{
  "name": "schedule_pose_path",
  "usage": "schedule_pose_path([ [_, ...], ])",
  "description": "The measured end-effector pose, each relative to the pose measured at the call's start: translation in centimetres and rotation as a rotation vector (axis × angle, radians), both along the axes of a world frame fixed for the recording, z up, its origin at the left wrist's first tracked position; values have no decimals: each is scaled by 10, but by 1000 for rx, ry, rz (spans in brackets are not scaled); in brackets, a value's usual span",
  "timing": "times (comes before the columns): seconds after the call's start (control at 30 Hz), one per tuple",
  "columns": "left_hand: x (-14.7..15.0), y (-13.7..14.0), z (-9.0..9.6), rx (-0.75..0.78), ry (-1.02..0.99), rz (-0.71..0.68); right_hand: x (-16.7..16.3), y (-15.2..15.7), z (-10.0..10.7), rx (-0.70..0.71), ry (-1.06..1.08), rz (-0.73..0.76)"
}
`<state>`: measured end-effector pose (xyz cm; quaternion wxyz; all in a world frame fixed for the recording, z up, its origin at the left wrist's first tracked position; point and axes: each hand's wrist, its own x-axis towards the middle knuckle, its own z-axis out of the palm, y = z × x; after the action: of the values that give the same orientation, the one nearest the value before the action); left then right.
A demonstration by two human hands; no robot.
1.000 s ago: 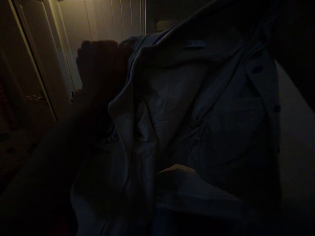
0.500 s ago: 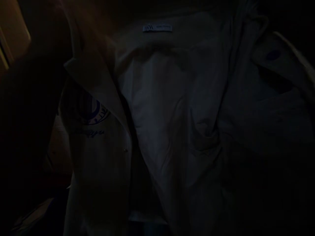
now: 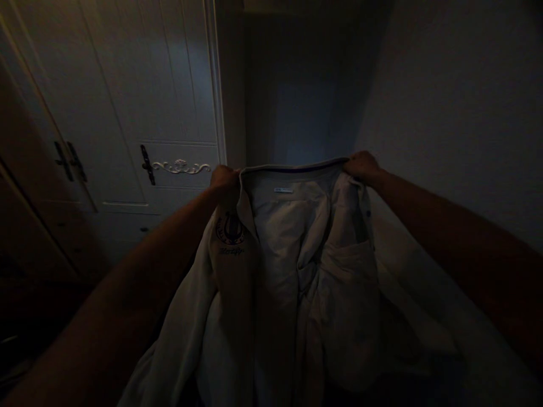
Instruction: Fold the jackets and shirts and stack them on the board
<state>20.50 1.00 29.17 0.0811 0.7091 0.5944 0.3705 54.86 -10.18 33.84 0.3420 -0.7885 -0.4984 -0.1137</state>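
Note:
Both my arms reach out with a light-coloured jacket [image 3: 278,237] stretched between them in dim light. My left hand [image 3: 224,176] is closed on the jacket at the left end of its collar. At the right end of the collar, my right hand [image 3: 362,165] grips the cloth. The jacket hangs down with its front open and its lining towards me. A small label [image 3: 283,190] shows inside below the collar. Dark embroidery [image 3: 231,229] with a lyre shape and lettering marks the left front panel. The lower hem fades into darkness.
A white panelled wardrobe [image 3: 148,73] with dark handles [image 3: 146,164] and a carved ornament [image 3: 181,166] stands at the left. Behind the jacket is a dark recess [image 3: 301,118]. A pale wall [image 3: 458,113] rises at the right.
The jacket was close and filled the view; now it hangs farther away at arm's length. My hands have come clearly into sight at its collar, with the wardrobe and wall behind.

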Motion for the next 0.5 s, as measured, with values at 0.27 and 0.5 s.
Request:
schedule_pose_path([
  [0.27, 27, 11, -105, -149, 151, 6, 23, 13, -141, -305, 226, 179],
  [0.5, 39, -29, -135, -92, 345, -219, 78, -30, -220, -556, 435, 365],
])
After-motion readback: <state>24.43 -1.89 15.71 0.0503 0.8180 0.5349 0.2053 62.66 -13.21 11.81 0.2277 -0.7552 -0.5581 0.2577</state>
